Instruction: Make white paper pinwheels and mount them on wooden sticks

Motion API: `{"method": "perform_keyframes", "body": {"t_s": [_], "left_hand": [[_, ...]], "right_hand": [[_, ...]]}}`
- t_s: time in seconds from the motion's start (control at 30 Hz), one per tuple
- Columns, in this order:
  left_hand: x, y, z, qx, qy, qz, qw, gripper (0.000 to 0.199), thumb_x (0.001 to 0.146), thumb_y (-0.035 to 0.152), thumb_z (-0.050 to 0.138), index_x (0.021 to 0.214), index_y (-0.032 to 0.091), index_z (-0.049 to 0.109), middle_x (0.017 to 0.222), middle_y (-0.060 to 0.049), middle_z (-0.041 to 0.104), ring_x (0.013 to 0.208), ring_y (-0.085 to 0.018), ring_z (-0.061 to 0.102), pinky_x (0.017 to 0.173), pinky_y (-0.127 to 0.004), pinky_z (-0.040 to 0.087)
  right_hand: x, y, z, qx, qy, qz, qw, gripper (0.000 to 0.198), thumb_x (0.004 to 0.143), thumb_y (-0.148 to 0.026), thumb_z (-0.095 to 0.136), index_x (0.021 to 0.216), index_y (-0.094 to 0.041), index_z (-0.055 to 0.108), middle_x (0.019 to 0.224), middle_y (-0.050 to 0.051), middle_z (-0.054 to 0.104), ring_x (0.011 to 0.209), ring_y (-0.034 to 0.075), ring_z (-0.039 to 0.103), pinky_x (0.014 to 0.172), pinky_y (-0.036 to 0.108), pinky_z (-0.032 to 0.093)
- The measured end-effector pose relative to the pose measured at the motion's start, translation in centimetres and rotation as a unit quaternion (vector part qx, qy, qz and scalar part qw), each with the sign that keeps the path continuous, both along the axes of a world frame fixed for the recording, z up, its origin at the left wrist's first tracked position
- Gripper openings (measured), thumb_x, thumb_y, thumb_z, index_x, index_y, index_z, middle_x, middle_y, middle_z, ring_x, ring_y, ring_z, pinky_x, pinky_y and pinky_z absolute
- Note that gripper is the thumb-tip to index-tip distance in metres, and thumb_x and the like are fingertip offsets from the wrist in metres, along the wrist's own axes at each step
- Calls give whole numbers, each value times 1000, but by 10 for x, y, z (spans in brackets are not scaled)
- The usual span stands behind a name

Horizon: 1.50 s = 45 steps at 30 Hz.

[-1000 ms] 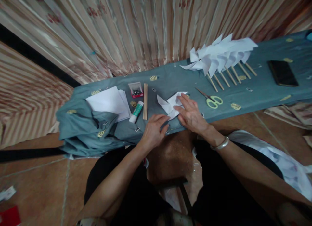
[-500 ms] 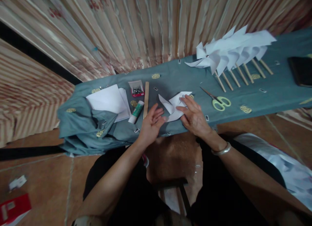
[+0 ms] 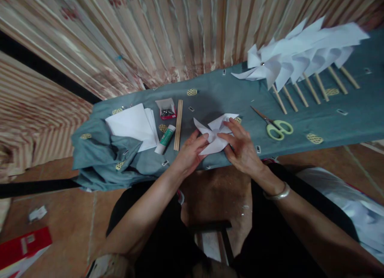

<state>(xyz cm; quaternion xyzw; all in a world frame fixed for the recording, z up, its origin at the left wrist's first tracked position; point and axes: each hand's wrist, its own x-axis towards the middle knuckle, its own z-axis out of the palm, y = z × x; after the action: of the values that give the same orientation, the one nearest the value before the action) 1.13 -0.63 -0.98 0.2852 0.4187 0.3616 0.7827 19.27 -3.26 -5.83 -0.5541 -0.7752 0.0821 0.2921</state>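
Note:
A white paper pinwheel (image 3: 216, 139) with curved blades is between my two hands, over the near part of the cloth-covered table. My left hand (image 3: 192, 150) grips its left side, the thumb on top of the paper. On the right, my right hand (image 3: 241, 146) holds the pinwheel too, its fingers on the upper right blade and near the middle. To the left lie thin wooden sticks (image 3: 178, 126), a green and white glue stick (image 3: 165, 139) and an open red box of small metal pins (image 3: 167, 110). Scissors with light green handles (image 3: 279, 130) rest right of my right hand.
Several finished pinwheels on sticks (image 3: 300, 62) lie overlapped in a row at the back right. A stack of white paper (image 3: 132, 126) is on the left of the blue-green tablecloth (image 3: 210, 86). A striped curtain (image 3: 180, 34) hangs behind the table.
My left hand has moved up and right, from beside the pinwheel onto its left side, thumb on the paper. My right hand stays on it. The view has shifted slightly.

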Motion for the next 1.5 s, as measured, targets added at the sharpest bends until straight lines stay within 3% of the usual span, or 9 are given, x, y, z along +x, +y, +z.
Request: {"method": "perform_keyframes", "body": {"t_s": [0.17,0.37,0.53,0.63,0.8,0.93,1.33,1.5], "left_hand": [[2,1,-5,2,9,17,1000,35,83,30,65,117,20,61,115,-7,70,105,-22,67,98,-40,50],[5,1,-6,19,-9,25,999,26,81,31,65,103,16,66,110,-8,71,105,-23,66,98,-41,50],[4,1,-2,72,-6,9,997,39,82,50,63,100,16,68,103,-10,73,109,-31,66,94,-46,52],[1,1,1,68,-7,13,998,41,80,52,64,97,15,69,98,-9,75,101,-29,68,88,-42,54],[-1,-2,2,37,2,10,999,43,62,43,82,89,11,72,83,-7,75,75,-20,69,71,-29,52],[1,-5,3,24,23,57,998,39,53,31,88,84,13,73,74,-2,74,62,-13,64,63,-24,49],[5,-6,0,-1,49,85,995,34,56,27,86,84,13,73,78,-5,75,74,-20,69,71,-30,53],[4,-7,0,-1,32,76,997,34,55,28,87,82,14,73,75,-3,75,66,-17,67,67,-28,52]], "right_hand": [[-2,-2,1,17,8,7,1000,39,88,-13,45,122,-24,61,152,10,44,147,30,29,111,56,36],[-6,-7,9,34,2,23,999,51,91,-18,46,140,-30,46,158,7,36,150,31,23,111,58,33],[-8,-11,17,66,-7,39,997,54,91,-27,51,144,-27,41,159,11,32,149,34,21,111,58,32],[-8,-14,20,76,-11,46,996,57,91,-35,54,146,-28,38,160,12,29,149,36,21,111,58,32],[-8,-17,21,102,-8,74,992,71,90,-51,57,151,-33,28,162,11,25,149,38,21,110,61,30],[-10,-18,22,119,2,95,988,77,89,-57,56,154,-34,22,162,10,22,149,39,19,111,62,30],[-11,-23,25,96,19,111,989,80,89,-66,48,156,-36,17,167,5,7,149,42,14,112,67,24],[-12,-24,25,94,37,115,988,73,92,-64,41,156,-37,17,167,3,5,150,41,11,114,67,21]]}}
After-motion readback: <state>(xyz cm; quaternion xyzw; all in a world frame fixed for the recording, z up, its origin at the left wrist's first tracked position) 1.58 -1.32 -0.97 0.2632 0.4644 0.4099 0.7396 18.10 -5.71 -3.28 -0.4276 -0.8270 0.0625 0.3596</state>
